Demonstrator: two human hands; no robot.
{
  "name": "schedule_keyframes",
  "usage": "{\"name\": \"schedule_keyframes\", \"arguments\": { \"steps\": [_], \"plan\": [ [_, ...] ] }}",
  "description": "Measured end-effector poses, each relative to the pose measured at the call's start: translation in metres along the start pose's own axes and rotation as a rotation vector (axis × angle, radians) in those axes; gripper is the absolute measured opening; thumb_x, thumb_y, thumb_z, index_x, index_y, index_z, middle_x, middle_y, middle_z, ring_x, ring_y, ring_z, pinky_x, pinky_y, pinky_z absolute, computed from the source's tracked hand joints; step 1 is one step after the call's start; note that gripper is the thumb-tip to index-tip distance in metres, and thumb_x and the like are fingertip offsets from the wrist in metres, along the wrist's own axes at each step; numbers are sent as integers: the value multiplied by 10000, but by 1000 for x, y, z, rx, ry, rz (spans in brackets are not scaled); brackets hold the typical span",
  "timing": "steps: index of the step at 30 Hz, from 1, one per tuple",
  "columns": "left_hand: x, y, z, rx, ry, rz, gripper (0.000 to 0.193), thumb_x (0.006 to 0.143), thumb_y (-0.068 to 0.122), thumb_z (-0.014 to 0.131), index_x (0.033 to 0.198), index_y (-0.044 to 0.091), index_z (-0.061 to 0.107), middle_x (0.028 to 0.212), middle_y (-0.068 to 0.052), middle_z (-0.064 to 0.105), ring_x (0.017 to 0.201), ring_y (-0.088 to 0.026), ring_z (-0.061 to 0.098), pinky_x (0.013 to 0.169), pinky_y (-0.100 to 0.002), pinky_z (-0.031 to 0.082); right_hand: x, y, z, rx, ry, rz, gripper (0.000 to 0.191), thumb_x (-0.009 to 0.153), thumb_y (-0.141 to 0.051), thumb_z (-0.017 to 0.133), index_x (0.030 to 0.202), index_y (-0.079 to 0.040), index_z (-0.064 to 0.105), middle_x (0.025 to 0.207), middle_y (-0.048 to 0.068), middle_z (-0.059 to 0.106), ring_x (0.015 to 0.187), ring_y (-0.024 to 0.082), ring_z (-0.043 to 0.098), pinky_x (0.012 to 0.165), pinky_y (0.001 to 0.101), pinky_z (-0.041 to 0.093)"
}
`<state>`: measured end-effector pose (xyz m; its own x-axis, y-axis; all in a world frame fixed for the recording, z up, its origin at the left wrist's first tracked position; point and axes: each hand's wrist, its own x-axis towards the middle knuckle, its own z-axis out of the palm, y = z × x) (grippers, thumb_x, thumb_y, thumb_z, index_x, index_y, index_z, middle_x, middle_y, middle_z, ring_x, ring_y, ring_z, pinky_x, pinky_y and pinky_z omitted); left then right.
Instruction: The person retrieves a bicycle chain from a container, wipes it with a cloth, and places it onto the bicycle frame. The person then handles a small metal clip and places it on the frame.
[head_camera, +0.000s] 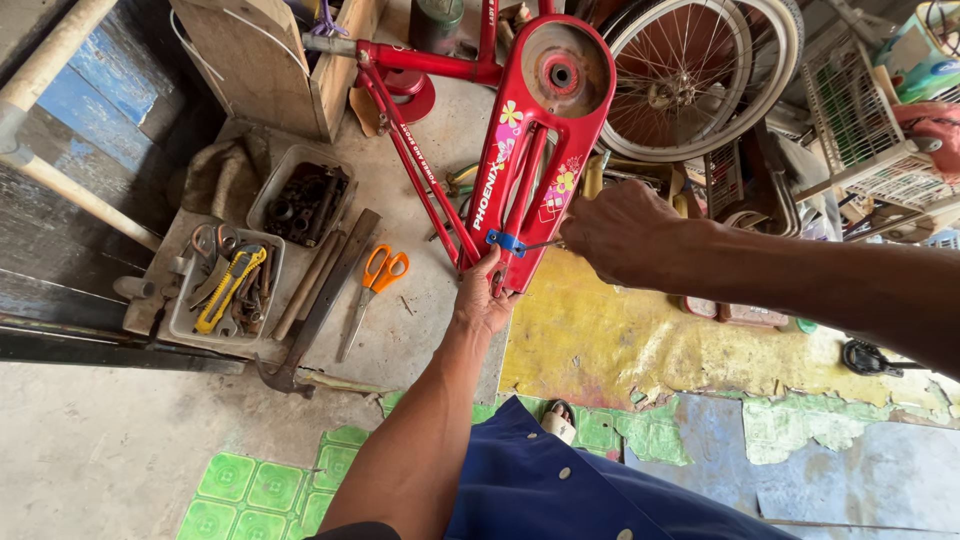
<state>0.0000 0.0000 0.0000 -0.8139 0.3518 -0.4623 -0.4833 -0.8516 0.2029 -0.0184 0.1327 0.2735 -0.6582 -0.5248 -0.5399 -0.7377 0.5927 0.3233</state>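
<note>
Red metal chain guard (530, 150), blue clip (505, 243), both hands gripping

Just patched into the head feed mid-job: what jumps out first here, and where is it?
The red chain guard of a bicycle frame dominates top centre, flower stickers on it. The left hand grips its lower tip beside a blue clamp, while the right hand works a thin metal tool at that clamp. Left of them, orange-handled scissors lie on the concrete floor next to trays of tools; a spoked wheel leans behind.
</note>
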Motion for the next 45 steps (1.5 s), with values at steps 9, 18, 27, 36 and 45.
{"name": "schedule_keyframes", "arguments": {
  "steps": [9,18,27,36,45],
  "plan": [
    [-1,-2,4,-52,27,-16,594,859,325,768,1398,196,554,1356,-64,641,1309,-305,587,1151,-658,316,-4,1,-9,315,-12,181,331,954,-363,579,1017,-52,673,1060,194,648,958,367,677,846,526,564],
    [-5,-4,7,-66,44,11,576,845,297,786,1366,190,566,1288,-40,659,1291,-288,593,1141,-638,391,-5,0,-41,583,-261,383,361,1012,-319,485,1095,11,607,1167,213,596,1077,373,667,910,578,572],
    [-8,-13,9,110,220,81,637,822,382,794,1366,197,520,1331,-71,635,1311,-307,578,1120,-561,411,-21,5,-48,463,-169,310,359,986,-386,522,1019,-67,685,1015,159,662,958,302,623,855,585,485],
    [-72,-18,35,849,802,277,675,879,535,782,690,-106,687,550,-100,621,435,-187,604,459,-346,497,-10,14,0,600,91,379,456,980,-468,538,916,-72,756,682,180,695,571,305,663,597,504,518],
    [-109,11,55,785,694,476,684,896,582,717,609,-24,578,537,-78,590,430,-137,569,455,-316,470,36,-74,61,1481,229,384,480,1006,-436,559,864,1,695,716,108,712,589,182,631,493,346,497]
  ]
}}
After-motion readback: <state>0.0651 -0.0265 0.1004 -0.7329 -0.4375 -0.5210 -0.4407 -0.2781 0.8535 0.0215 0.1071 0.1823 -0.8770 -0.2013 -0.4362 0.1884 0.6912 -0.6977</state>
